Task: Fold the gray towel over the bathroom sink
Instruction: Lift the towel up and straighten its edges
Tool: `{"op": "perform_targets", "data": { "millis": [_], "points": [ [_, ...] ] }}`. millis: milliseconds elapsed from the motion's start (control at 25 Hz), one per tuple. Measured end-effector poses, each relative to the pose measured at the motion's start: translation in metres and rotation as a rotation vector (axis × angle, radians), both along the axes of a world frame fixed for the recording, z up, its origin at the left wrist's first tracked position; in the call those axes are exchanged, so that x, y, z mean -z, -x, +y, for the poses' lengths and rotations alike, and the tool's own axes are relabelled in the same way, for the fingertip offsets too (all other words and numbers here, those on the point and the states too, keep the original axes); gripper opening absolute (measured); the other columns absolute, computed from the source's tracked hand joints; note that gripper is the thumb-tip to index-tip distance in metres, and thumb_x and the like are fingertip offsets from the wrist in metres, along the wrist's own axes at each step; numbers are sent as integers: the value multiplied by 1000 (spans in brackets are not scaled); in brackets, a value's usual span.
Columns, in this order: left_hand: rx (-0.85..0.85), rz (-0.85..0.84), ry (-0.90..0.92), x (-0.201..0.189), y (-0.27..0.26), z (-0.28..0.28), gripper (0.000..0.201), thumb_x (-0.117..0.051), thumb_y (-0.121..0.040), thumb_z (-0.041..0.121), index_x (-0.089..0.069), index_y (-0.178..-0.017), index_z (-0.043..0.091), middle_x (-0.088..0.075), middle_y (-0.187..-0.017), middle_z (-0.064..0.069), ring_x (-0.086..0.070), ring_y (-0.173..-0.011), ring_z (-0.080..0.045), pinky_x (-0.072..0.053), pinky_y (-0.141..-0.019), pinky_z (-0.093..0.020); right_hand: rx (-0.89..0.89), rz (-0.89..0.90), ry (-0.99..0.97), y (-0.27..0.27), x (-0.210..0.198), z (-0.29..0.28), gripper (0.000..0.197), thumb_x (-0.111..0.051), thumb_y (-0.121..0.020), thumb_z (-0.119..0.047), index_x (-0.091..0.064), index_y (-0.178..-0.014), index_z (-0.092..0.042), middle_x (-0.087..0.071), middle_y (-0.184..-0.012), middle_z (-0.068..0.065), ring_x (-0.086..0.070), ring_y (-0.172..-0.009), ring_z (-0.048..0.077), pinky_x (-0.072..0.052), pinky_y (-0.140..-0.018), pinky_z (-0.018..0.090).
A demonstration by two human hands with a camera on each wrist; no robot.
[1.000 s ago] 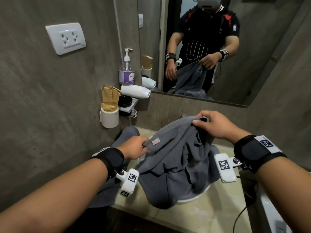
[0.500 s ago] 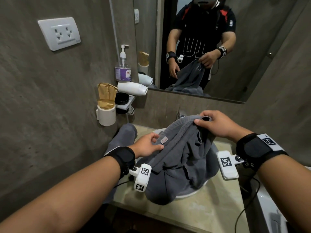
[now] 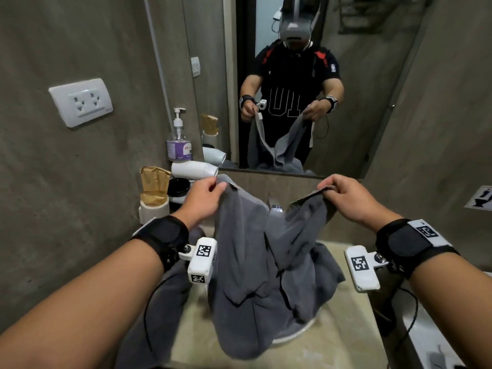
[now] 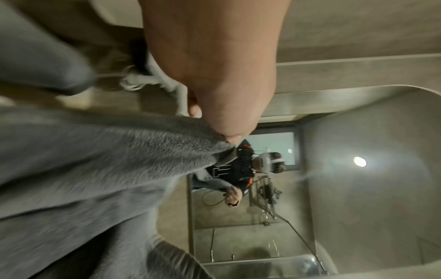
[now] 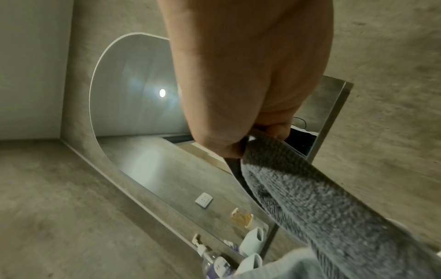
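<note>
The gray towel hangs in loose folds over the white sink, its lower part bunched in the basin. My left hand pinches one upper edge at the left. My right hand pinches the other upper edge at the right, and the cloth sags in a dip between them. In the left wrist view my left hand grips the fuzzy towel. My right hand clamps the towel's hem between thumb and fingers in the right wrist view.
A mirror hangs behind the sink. On the left wall are a socket, a soap pump bottle, a white hair dryer, a black jar and a white cup with brown paper. A beige counter surrounds the sink.
Both hands have risen and spread apart, lifting the towel's upper edge off the sink; the left hand slid from the label area up to a corner.
</note>
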State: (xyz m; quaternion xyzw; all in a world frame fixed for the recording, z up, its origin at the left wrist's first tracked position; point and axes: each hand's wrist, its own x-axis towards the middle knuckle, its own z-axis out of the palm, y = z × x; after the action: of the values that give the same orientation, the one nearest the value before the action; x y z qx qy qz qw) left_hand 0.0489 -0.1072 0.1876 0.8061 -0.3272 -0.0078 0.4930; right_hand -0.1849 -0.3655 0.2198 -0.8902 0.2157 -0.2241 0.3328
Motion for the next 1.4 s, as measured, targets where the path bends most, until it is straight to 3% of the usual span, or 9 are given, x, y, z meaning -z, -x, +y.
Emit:
{"op": "perform_targets", "data": {
  "millis": [80,240,440,560,800,920,1080,1280,1400],
  "points": [
    [-28,-147,-112,-29,-14,1,22,-55,-99,31,-73,-99,18,-73,-97,-3,-65,-96,-23,-45,-72,-30,-16,-26,54,5,-18,-4,13,-61,-96,-15,-70,-97,-25,-70,-91,-12,-64,-85,2,-46,-69,10],
    [-148,-395,-182,-102,-37,6,21,-54,-97,40,-72,-94,30,-68,-91,0,-62,-92,-26,-42,-72,-33,119,-144,115,9,-75,-14,3,-69,-93,-20,-71,-92,-18,-71,-89,4,-67,-88,26,-54,-79,42],
    [-210,-238,78,-232,-61,1,26,-54,-97,37,-73,-90,21,-74,-63,6,-69,-53,-16,-51,-53,-25,228,-478,227,8,-193,-30,7,-75,-87,-27,-79,-93,-27,-71,-72,-10,-60,-60,-8,-40,-57,4],
    [-217,-188,327,-325,-71,0,24,-51,-100,28,-68,-87,18,-73,-62,-1,-64,-39,-13,-40,-35,-17,133,-713,-229,-1,-268,-41,9,-62,-98,-11,-70,-100,-8,-67,-56,2,-58,-40,3,-50,-45,15],
    [-361,-570,483,-497,-76,42,24,-53,-95,29,-72,-105,18,-77,-86,-14,-75,-84,-31,-59,-85,-45,198,-1058,63,25,-424,-64,18,-60,-97,-7,-71,-109,-1,-73,-88,13,-69,-63,2,-57,-62,18],
    [-499,-857,554,-567,-72,70,34,-48,-89,29,-72,-111,19,-76,-101,-16,-69,-99,-39,-54,-89,-45,284,-1143,327,60,-498,-62,20,-63,-94,-16,-75,-109,-9,-77,-99,12,-74,-90,21,-58,-90,42],
    [-388,-988,704,-641,-52,103,43,-40,-91,32,-59,-128,22,-70,-120,-13,-63,-114,-36,-49,-101,-48,345,-1185,510,107,-562,-60,18,-64,-92,-23,-76,-105,-16,-78,-96,5,-74,-94,18,-56,-94,43],
    [-421,-959,369,-669,-12,109,58,-54,-89,21,-39,-143,37,-61,-134,-21,-56,-119,-46,-46,-97,-46,499,-1120,639,134,-585,-54,20,-65,-93,-25,-77,-106,-17,-77,-106,5,-69,-105,23,-52,-95,36],
    [-399,-822,252,-646,-9,95,57,-60,-85,26,-43,-139,25,-62,-129,-23,-60,-111,-44,-47,-86,-41,513,-1084,644,126,-578,-44,20,-64,-93,-25,-77,-106,-16,-76,-110,6,-67,-109,24,-49,-96,35]
  ]
}}
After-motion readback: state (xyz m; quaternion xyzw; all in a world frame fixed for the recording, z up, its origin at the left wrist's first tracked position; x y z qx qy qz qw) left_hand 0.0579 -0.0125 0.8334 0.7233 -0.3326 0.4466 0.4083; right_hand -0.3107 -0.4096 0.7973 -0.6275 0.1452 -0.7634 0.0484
